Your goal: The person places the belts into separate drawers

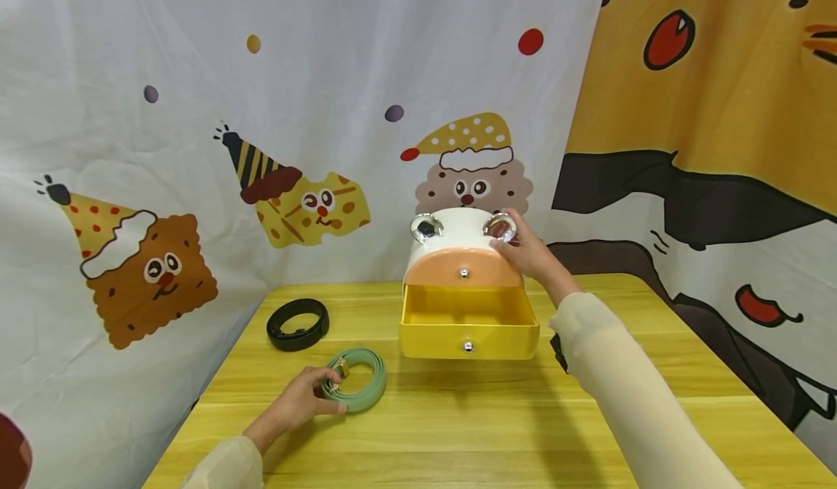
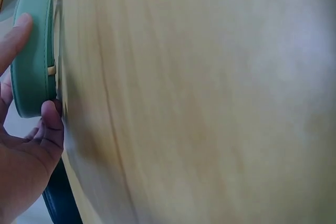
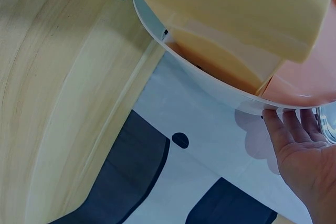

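My left hand (image 1: pixel 294 405) grips a coiled green belt (image 1: pixel 371 394) with a gold-coloured buckle at the table's front left. In the left wrist view, thumb and fingers (image 2: pixel 51 116) pinch the coil (image 2: pixel 32 56) from two sides. A small drawer box (image 1: pixel 458 227) with a white rounded top and silver rings like eyes stands at the back. Its yellow lower drawer (image 1: pixel 434 340) is pulled out; the orange upper one (image 1: pixel 434 267) is in. My right hand (image 1: pixel 532 256) holds the box at its upper right, by the right ring, fingertips on the white shell (image 3: pixel 231 93).
A coiled black belt (image 1: pixel 297 340) lies on the wooden table (image 1: pixel 418 445), behind and left of the green one. A dark object (image 1: pixel 558 351) peeks out beside the right sleeve. Printed cloth (image 1: pixel 327 53) hangs behind the table and along its right side.
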Demonstrator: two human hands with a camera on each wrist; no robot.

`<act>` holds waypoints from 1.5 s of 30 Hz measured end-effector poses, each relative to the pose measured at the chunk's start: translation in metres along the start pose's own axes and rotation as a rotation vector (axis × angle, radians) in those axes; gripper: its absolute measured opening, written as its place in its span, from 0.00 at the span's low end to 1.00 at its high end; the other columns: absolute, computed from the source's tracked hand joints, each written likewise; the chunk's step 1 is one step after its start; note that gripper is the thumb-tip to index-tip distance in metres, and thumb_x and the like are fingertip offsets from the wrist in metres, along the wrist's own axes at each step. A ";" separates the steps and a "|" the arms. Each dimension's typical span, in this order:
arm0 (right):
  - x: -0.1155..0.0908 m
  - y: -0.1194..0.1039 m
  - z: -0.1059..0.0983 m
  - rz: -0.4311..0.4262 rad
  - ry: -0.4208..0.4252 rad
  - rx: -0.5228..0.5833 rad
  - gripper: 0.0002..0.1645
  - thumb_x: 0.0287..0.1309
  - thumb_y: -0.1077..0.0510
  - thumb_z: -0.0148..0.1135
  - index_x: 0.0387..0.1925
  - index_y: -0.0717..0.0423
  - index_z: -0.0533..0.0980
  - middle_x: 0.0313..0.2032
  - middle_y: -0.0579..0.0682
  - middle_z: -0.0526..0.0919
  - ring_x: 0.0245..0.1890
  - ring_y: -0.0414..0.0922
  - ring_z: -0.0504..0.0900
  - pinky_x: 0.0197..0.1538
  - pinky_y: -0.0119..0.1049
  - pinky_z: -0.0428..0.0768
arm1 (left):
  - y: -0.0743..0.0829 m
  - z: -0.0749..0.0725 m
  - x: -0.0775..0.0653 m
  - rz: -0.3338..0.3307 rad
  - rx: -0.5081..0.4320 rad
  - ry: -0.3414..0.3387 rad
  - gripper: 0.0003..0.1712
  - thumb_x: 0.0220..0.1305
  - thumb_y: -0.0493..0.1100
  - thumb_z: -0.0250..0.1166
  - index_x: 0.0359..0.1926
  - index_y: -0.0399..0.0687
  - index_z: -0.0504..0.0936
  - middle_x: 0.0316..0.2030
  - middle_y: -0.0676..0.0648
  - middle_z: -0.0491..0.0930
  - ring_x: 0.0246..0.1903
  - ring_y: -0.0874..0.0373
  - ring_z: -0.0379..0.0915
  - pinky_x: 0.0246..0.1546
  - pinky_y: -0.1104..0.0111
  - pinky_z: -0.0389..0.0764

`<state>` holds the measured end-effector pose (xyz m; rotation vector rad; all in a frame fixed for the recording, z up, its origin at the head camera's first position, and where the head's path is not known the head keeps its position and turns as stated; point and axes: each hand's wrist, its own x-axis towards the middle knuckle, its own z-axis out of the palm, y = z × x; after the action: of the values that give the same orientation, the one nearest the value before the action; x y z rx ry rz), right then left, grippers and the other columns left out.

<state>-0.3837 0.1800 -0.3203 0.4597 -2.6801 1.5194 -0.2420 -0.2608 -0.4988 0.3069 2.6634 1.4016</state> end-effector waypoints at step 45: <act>-0.002 0.000 -0.002 0.021 0.002 -0.014 0.42 0.73 0.50 0.55 0.77 0.34 0.44 0.72 0.61 0.60 0.68 0.63 0.62 0.68 0.63 0.58 | 0.087 -0.067 0.012 0.024 -0.043 0.044 0.23 0.54 0.49 0.77 0.46 0.45 0.78 0.36 0.43 0.79 0.33 0.50 0.77 0.34 0.60 0.76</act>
<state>-0.3816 0.1822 -0.3192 0.4307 -2.7013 1.5047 -0.2557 -0.2633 -0.3890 0.3086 2.6686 1.4878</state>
